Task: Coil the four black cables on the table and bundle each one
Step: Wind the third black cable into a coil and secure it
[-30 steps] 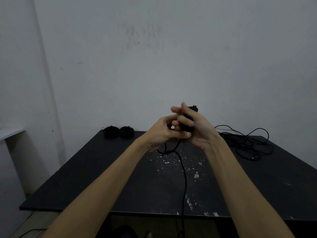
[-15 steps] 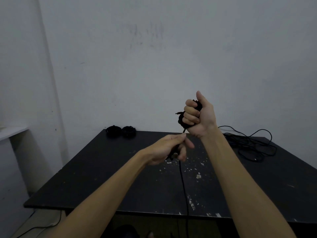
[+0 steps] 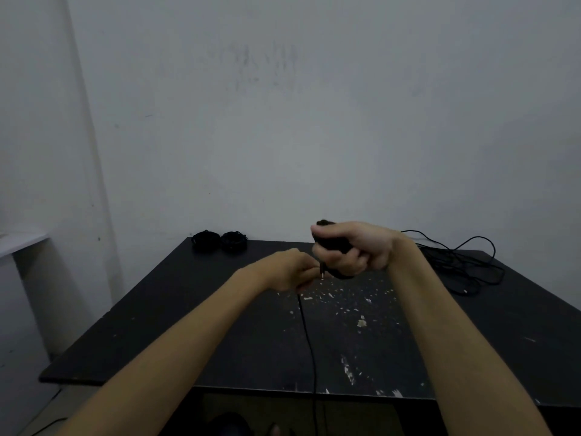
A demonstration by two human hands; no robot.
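Right hand [image 3: 352, 250] grips a half-wound black cable coil [image 3: 333, 243]; left hand [image 3: 289, 272] pinches its trailing strand [image 3: 309, 341] — best fed taut, loops even.

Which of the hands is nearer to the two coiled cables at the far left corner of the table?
Left. The left hand is just right of and nearer the camera than the two coiled cables; the right hand is farther right.

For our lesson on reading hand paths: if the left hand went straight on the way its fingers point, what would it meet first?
Most likely the cable coil gripped in the right hand. The left hand points right and slightly away, pinching the loose cable strand beside it, though depth is hard to judge.
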